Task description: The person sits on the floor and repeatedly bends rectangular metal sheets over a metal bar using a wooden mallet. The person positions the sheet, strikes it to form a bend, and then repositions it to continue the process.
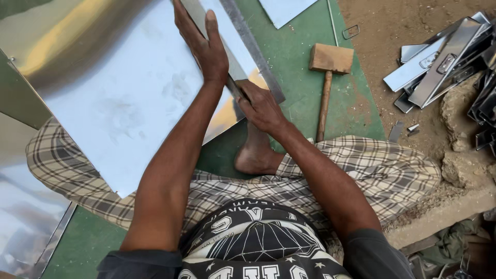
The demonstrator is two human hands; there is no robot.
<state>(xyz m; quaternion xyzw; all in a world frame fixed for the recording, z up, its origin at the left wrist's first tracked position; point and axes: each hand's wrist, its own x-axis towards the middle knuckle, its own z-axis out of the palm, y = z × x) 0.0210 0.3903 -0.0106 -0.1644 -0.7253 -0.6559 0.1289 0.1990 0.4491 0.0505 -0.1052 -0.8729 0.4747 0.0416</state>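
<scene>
A wooden mallet [326, 77] lies on the green mat [305, 46] just right of the work, its handle pointing toward the person's checked-cloth knee. Farther right, on the bare dirt, sits a heap of folded metal pieces [444, 59], well apart from the hands. A bare foot [254, 152] rests on the mat under the sheet's near corner. Another shiny sheet [23, 206] lies at the far left.

The large metal sheet [124, 98] covers most of the mat; its right edge runs diagonally, with open mat beyond it up to the mallet.

A flat metal straightedge [248, 36] lies along that edge. The left hand [204, 44] presses flat on it, fingers stretched out and holding nothing. The right hand [261, 106] is curled tight at the straightedge's near end, touching the sheet's edge; what it grips is hidden by the fingers
</scene>
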